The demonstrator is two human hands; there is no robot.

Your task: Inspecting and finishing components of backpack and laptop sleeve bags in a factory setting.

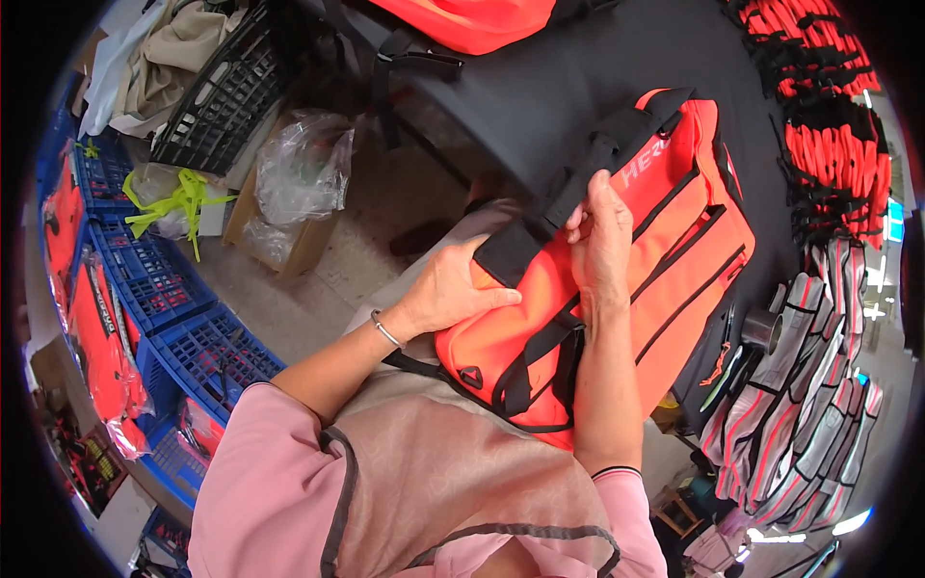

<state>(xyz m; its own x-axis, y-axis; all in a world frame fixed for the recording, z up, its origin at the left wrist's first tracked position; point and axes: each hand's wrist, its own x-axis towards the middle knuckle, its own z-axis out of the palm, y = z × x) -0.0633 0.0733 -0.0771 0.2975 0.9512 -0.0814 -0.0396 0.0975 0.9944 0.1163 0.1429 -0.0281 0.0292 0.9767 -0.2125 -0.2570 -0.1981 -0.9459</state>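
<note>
A bright orange bag (pixel 644 277) with black trim, black zips and pale lettering lies across my lap and the table's edge. My left hand (pixel 451 289) grips its near left edge beside a black patch (pixel 509 252), the thumb lying over the orange fabric. Over the bag's upper side, my right hand (pixel 605 239) has its fingers curled in at a wide black strap (pixel 568 196), thumb pointing up. The contact between those fingers and the strap is partly hidden. A black webbing loop (pixel 525 371) hangs on the near side, by my right forearm.
The black table (pixel 540 91) bears another orange item (pixel 472 21) at the far side. Orange-and-black stacks (pixel 836 164) and grey striped bundles (pixel 785 385) lie at right. Blue crates (pixel 154 275), a black crate (pixel 217 91) and a cardboard box (pixel 313 236) with clear plastic stand left.
</note>
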